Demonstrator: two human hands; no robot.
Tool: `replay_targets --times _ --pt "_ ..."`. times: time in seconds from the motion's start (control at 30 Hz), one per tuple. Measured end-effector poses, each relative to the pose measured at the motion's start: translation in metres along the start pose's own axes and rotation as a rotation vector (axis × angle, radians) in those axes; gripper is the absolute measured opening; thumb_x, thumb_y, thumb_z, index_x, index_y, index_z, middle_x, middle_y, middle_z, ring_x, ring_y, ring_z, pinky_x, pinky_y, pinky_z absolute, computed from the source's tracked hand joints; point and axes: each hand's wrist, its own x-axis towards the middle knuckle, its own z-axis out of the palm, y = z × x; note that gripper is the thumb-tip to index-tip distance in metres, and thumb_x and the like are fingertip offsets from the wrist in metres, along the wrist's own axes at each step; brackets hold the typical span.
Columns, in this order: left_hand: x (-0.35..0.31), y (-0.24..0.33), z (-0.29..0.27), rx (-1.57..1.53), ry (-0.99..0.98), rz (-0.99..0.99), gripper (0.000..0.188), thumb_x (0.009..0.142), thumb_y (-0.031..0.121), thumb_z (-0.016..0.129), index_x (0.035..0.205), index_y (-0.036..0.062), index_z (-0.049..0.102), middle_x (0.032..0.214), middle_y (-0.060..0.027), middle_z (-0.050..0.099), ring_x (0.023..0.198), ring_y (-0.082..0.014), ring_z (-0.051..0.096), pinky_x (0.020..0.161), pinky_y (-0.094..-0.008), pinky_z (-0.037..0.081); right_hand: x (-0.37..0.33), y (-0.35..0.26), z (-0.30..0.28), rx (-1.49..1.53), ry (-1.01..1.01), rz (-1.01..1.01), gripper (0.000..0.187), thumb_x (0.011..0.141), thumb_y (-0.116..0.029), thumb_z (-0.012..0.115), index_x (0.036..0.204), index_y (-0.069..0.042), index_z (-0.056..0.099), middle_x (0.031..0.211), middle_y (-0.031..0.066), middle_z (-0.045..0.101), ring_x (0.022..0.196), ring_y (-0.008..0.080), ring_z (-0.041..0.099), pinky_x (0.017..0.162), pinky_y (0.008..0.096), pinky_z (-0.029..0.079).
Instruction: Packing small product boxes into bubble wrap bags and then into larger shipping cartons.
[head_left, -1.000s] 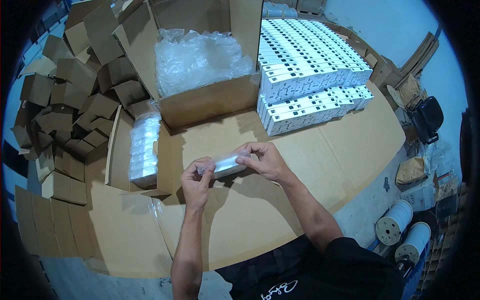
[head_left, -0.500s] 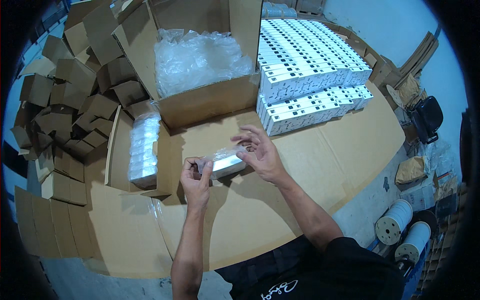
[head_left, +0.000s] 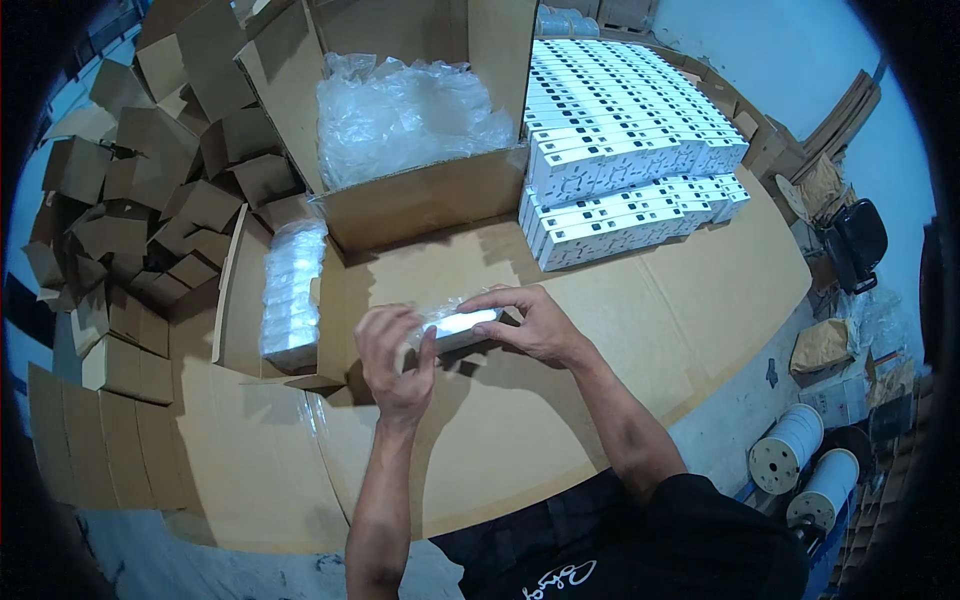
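Far left edge of the worktop (head_left: 600, 400): heap of small folded brown cartons (head_left: 150, 190), loose and tumbled, with flat cardboard sheets (head_left: 100, 440) stacked below it at the near-left corner.

Next right: shallow open cardboard tray (head_left: 235, 300) holding a row of white units in clear plastic wrap (head_left: 292, 295), lined front to back.

Behind it, back-centre: large open carton (head_left: 420, 200), flaps up, crumpled clear plastic liner (head_left: 400, 110) inside.

Centre, just above the cardboard-covered worktop: left hand (head_left: 392, 355) curled round the left end of a small white boxed part in a clear plastic bag (head_left: 458, 325). Fingers bent and closed on the end, thumb side toward the person. The part lies roughly level, long axis left to right, between both hands, in front of the large carton.

Right hand (head_left: 535, 325) lies over the right end of the same part, fingers spread fairly flat along its top, thumb underneath. Loose hold, not a fist.

Back-right: dense block of white boxes with dark markings (head_left: 620, 150), stacked in neat rows, two tiers at the front edge.

Far right, off the worktop: dark bag (head_left: 855, 240), brown paper sack (head_left: 825, 345), two white spools (head_left: 805, 465) on the floor.
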Motion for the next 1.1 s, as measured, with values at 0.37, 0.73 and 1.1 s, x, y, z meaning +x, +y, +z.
replay_targets --times 0.37,0.73,1.1 --pt "-0.005 -0.003 -0.002 -0.039 -0.334 -0.144 0.037 0.082 0.001 0.08 0.117 0.0062 0.069 0.108 -0.0098 0.073 0.109 -0.0252 0.066 0.095 -0.038 0.053 0.009 -0.015 -0.011 -0.235 -0.087 0.017 0.03 0.087 -0.015 0.078 0.116 -0.009 0.076 0.115 0.0096 0.073 0.111 0.0261 0.065 0.101 0.0381 0.049" --pt "-0.009 -0.013 -0.001 -0.296 -0.458 -0.494 0.033 0.09 0.003 0.076 0.122 0.0002 0.067 0.102 -0.0057 0.073 0.094 -0.0124 0.067 0.083 -0.0272 0.055 0.019 -0.048 -0.002 -0.882 -0.244 -0.216 0.022 0.082 -0.016 0.077 0.102 -0.007 0.075 0.1 0.0101 0.073 0.102 0.03 0.061 0.092 0.0436 0.051" --pt "-0.045 0.003 -0.026 0.167 -0.357 -0.292 0.08 0.083 0.008 0.079 0.15 -0.0009 0.038 0.138 -0.0251 0.052 0.13 -0.0388 0.051 0.11 -0.0462 0.042 0.044 -0.053 -0.012 -0.845 -0.177 -0.066 0.027 0.084 -0.011 0.074 0.109 -0.001 0.07 0.099 0.0194 0.071 0.104 0.039 0.063 0.089 0.0488 0.051"
